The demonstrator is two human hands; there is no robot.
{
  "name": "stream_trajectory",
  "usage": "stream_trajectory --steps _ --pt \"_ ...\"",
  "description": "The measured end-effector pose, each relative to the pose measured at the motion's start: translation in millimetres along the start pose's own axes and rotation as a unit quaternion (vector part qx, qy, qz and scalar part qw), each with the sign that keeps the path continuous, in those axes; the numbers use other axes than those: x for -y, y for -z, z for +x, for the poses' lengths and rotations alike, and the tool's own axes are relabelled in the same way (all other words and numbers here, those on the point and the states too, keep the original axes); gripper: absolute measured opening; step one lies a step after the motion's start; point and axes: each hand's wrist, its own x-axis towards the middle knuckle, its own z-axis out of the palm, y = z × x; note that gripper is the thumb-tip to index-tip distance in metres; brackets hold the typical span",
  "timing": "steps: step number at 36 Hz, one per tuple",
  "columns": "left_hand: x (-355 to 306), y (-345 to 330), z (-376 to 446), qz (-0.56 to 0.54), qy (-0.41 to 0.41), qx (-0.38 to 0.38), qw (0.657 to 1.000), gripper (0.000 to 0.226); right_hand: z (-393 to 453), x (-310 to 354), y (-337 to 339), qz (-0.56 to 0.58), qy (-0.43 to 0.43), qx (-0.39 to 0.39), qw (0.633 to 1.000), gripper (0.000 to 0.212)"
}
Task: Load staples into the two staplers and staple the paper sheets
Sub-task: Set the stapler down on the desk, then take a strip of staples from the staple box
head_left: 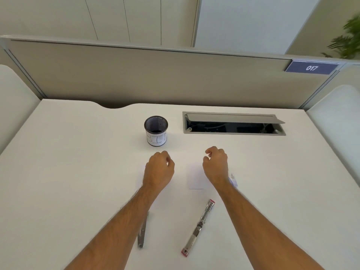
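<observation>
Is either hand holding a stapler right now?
No: both the left hand and the right hand hover empty, while the opened red stapler lies flat on the desk.

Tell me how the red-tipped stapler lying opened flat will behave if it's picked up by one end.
The red-tipped stapler looks metal, so probably stiff and fairly heavy for its size. Opened flat at its hinge, it may fold when lifted. It lies flat on the desk, unlikely to roll.
</observation>
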Motion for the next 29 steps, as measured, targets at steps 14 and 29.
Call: stream_trajectory --steps 14,29 --pt "-55.1 -61.1 -78.6 0.006 -0.026 0.096 0.995 0.015 -42.0 -87.5 38.4 -0.122 -0.150 0.018 0.981 0.045" --pt "-63.9 -86.0 -101.9 -0.111 0.022 0.073 0.991 0.014 -58.5 -95.5 48.2 -0.055 -0.111 0.023 0.992 0.031"
